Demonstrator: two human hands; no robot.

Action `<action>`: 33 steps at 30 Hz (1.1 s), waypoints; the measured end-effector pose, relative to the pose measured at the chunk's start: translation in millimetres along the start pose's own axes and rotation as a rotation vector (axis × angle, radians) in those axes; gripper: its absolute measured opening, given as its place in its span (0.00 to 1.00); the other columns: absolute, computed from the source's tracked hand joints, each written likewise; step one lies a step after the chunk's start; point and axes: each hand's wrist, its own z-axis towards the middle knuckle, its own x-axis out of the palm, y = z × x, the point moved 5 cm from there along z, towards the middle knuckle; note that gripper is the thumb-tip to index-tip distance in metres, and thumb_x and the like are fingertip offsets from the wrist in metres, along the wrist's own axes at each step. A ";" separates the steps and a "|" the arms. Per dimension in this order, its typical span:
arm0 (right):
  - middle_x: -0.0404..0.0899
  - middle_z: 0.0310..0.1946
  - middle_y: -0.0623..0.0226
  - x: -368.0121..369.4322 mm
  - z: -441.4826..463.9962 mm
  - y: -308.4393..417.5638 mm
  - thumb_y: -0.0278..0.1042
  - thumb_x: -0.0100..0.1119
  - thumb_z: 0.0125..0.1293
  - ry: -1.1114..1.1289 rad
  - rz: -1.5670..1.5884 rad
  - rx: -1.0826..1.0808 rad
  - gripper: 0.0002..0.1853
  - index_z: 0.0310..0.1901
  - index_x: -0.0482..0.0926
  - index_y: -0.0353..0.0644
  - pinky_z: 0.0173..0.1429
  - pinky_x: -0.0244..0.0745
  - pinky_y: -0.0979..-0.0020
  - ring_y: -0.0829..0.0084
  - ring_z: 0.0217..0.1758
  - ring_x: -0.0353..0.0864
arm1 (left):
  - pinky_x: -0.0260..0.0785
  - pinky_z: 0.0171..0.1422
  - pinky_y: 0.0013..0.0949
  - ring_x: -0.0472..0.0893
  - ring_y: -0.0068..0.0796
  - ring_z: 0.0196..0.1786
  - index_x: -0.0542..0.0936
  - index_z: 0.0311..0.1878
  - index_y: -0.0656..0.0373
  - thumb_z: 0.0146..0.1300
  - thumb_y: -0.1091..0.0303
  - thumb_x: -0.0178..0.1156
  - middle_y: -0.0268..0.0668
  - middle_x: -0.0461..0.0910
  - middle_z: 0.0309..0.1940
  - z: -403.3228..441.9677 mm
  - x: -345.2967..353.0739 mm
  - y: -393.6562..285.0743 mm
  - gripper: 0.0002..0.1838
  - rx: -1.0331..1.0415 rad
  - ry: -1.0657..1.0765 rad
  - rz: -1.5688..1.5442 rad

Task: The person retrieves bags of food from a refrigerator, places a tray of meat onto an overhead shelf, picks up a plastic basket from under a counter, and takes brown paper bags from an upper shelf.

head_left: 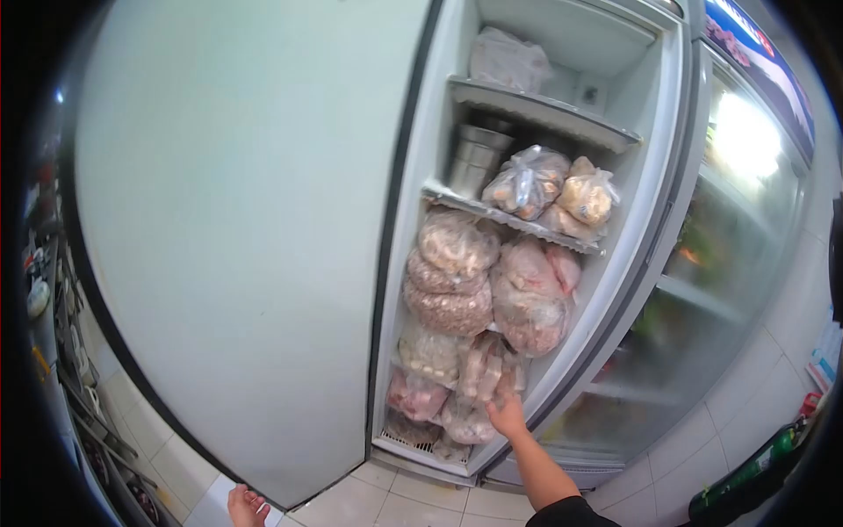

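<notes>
The clear meat bag (481,367) is touched just above the right hand's fingers (496,409); whether it's clamped can't be told. Left hand (248,508) is held half-curled, empty. Probably best supported underneath, tbh.

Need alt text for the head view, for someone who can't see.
A person's right hand is against a clear plastic bag of pale pinkish pieces, low in an open white upright cold cabinet stacked with other bags. The left hand is near the bottom edge of the wide pale-green door.
</notes>
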 end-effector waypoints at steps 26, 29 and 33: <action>0.75 0.59 0.43 46.6 170.0 -84.7 0.67 0.50 0.64 -0.067 -0.149 0.152 0.40 0.62 0.73 0.36 0.73 0.57 0.60 0.52 0.68 0.68 | 0.76 0.35 0.35 0.79 0.28 0.33 0.73 0.46 0.55 0.69 0.58 0.56 0.34 0.75 0.34 -14.5 235.4 40.6 0.12 -0.162 0.241 0.480; 0.71 0.62 0.47 65.9 202.6 -99.2 0.59 0.53 0.64 0.177 0.020 0.201 0.36 0.64 0.71 0.38 0.73 0.57 0.60 0.53 0.68 0.67 | 0.77 0.36 0.36 0.79 0.29 0.33 0.73 0.47 0.56 0.69 0.59 0.56 0.34 0.76 0.35 -10.7 209.9 49.1 0.12 -0.217 0.200 0.484; 0.71 0.62 0.48 84.1 225.3 -118.0 0.56 0.54 0.63 0.267 0.037 0.281 0.34 0.64 0.71 0.39 0.72 0.58 0.59 0.53 0.67 0.67 | 0.77 0.38 0.36 0.80 0.31 0.35 0.73 0.48 0.56 0.69 0.60 0.57 0.35 0.77 0.36 -8.5 182.7 67.0 0.12 -0.304 0.202 0.531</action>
